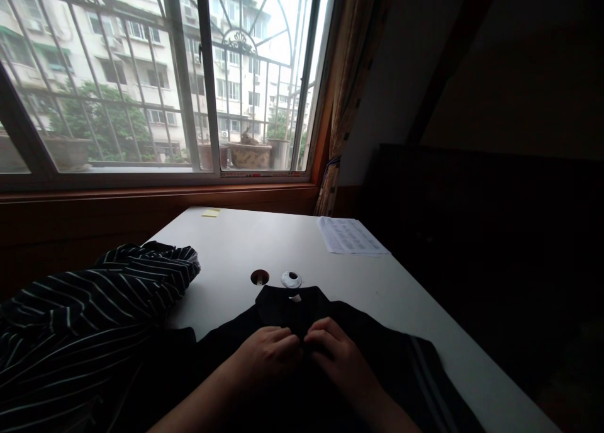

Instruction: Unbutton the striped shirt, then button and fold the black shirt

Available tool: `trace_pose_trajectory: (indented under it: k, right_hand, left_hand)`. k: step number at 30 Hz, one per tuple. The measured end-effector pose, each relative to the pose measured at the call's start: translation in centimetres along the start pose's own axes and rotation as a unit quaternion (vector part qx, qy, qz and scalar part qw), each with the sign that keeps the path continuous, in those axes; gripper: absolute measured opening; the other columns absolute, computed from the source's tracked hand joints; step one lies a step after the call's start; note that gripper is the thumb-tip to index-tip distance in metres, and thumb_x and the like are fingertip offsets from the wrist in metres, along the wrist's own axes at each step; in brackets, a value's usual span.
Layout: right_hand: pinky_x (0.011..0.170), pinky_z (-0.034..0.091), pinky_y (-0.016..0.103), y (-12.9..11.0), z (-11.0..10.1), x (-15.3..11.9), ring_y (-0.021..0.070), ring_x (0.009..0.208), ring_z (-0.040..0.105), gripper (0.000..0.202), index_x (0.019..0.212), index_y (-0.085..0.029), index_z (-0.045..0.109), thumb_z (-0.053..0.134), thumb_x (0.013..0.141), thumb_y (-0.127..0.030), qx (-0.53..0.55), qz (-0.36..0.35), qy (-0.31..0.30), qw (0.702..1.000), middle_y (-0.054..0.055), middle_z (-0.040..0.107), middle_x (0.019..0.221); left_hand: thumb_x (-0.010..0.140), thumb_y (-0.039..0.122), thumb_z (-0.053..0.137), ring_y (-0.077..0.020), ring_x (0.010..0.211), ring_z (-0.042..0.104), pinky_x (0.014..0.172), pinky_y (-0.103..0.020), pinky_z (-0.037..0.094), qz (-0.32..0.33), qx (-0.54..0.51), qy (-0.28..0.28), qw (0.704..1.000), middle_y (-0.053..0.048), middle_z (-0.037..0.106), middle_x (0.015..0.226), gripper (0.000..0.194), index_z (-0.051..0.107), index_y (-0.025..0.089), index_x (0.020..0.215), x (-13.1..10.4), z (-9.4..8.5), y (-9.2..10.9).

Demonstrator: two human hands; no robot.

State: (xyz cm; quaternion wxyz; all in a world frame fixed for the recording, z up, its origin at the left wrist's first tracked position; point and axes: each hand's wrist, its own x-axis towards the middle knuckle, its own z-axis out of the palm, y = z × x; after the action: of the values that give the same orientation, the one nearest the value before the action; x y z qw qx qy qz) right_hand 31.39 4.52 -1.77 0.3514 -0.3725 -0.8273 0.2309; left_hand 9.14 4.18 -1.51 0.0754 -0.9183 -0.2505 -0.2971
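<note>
A black collared shirt [372, 332] lies spread on the white table, its collar toward the window and a small white label inside the neck. Pale stripes run down its right sleeve. Just below the collar, my left hand [276, 351] is closed with its fingertips pinching the front of the shirt. Close beside it, my right hand [337, 354] is also closed, thumb and fingers at the same spot on the placket. The fingertips of both hands nearly meet. Any button between them is too dark to make out.
A black garment with white stripes [117, 288] is heaped at the table's left. Behind the collar are a round hole [260, 277] and a grey grommet cap [291, 279] in the white table [245, 238]. Printed sheets [353, 236] and a yellow sticky note [211, 213] lie farther back.
</note>
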Motion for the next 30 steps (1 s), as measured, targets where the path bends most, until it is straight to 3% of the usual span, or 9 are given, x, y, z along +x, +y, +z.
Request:
trace_pose_trajectory:
  k: [6, 13, 17, 24, 30]
  right_hand:
    - [0.089, 0.049, 0.032, 0.10, 0.20, -0.22, 0.0191, 0.101, 0.058, 0.039, 0.103, -0.025, 0.057, 0.053, 0.072, 0.000, -0.007, 0.009, 0.031, 0.999, 0.003, 0.053, 0.109]
    - [0.086, 0.048, 0.030, -0.52, 0.08, -0.26, 0.0185, 0.096, 0.058, 0.024, 0.083, -0.021, 0.049, 0.057, 0.072, -0.001, -0.023, 0.030, 0.038, 0.999, 0.003, 0.051, 0.104]
    - [0.089, 0.048, 0.031, -0.45, 0.08, -0.33, 0.0192, 0.098, 0.059, 0.021, 0.080, -0.020, 0.053, 0.058, 0.074, -0.001, -0.034, 0.042, 0.017, 0.998, 0.004, 0.051, 0.106]
    - [0.096, 0.048, 0.031, -0.21, 0.16, -0.42, 0.0208, 0.107, 0.058, 0.017, 0.080, -0.021, 0.062, 0.059, 0.079, -0.004, -0.039, 0.030, 0.003, 0.999, 0.005, 0.053, 0.114]
    - [0.096, 0.048, 0.030, -0.31, 0.06, -0.36, 0.0207, 0.105, 0.060, 0.015, 0.078, -0.020, 0.064, 0.059, 0.080, -0.006, -0.041, 0.034, -0.008, 0.999, 0.006, 0.056, 0.111]
  left_hand:
    - [0.101, 0.018, 0.042, -0.0112, 0.060, 0.048, 0.058, -0.025, 0.042, -0.003, 0.008, 0.000, 1.000, 0.000, 0.054, 0.071, 0.026, 0.053, 0.016, 0.077, -0.19, 0.26, -0.13]
    - [0.102, 0.017, 0.041, -0.0109, 0.057, 0.045, 0.054, -0.025, 0.039, 0.008, 0.025, 0.017, 1.000, 0.001, 0.051, 0.068, 0.029, 0.051, 0.016, 0.074, 0.19, -0.20, -0.07]
    - [0.103, 0.018, 0.038, -0.0108, 0.057, 0.045, 0.053, -0.026, 0.039, -0.001, 0.003, 0.023, 1.000, 0.000, 0.053, 0.069, 0.030, 0.052, 0.016, 0.077, 0.26, -0.32, -0.07]
    - [0.100, 0.017, 0.045, -0.0121, 0.061, 0.047, 0.056, -0.028, 0.037, 0.017, 0.032, -0.016, 0.999, -0.001, 0.055, 0.074, 0.024, 0.051, 0.017, 0.076, -0.29, 0.50, -0.37]
    - [0.100, 0.017, 0.044, -0.0117, 0.059, 0.045, 0.056, -0.026, 0.037, 0.009, 0.019, -0.004, 1.000, 0.000, 0.054, 0.071, 0.026, 0.050, 0.017, 0.075, -0.27, 0.38, -0.29]
